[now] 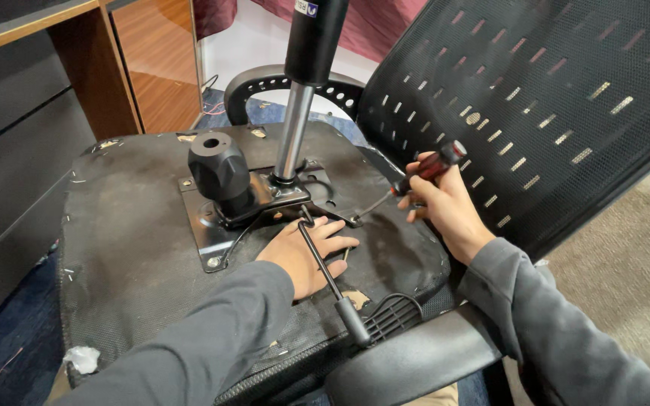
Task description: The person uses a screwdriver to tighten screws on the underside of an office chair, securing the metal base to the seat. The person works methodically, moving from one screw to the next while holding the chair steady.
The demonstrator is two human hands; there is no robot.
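An office chair lies upturned, its black seat underside facing me. A metal mechanism plate is fixed to it, with a black knob and a gas cylinder rising from it. My left hand lies flat on the seat underside beside the plate, under a thin lever rod. My right hand grips a screwdriver with a dark red handle. Its tip touches the plate's right corner.
The mesh backrest stands to the right. A black armrest lies near me, another at the far side. Wooden cabinets and dark drawers are at left. Beige carpet at right.
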